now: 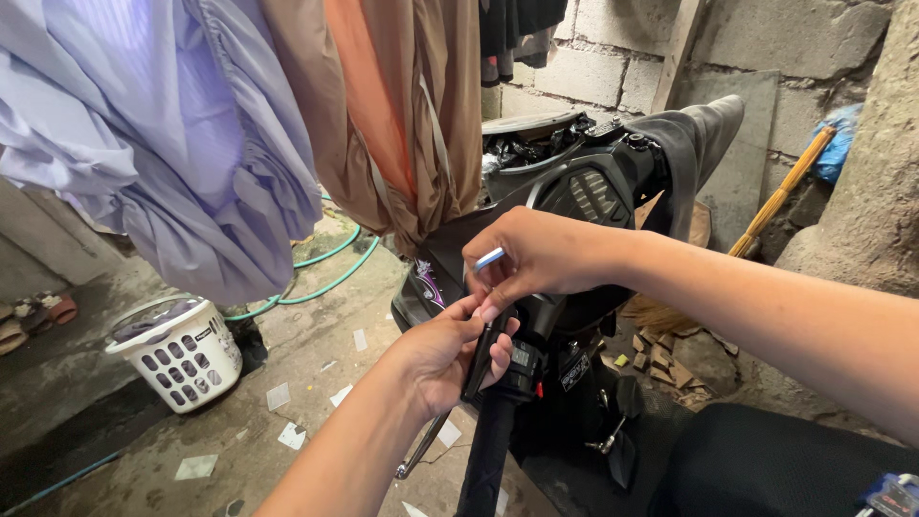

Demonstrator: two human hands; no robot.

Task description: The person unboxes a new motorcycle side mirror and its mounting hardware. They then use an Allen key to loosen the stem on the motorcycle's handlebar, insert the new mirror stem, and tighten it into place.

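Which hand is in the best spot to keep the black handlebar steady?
Probably the left hand. Its fingers already wrap the black handlebar next to the switch box. The right hand is higher, pinching a small blue-and-white tool, so it looks busy.

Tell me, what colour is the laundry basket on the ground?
The laundry basket is white, with rows of oval holes; the head view shows it at lower left.

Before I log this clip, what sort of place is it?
Probably a home backyard or wash area used for repairs: a motorbike under the hands, laundry hanging overhead, a white laundry basket on the concrete floor, and a bare block wall.
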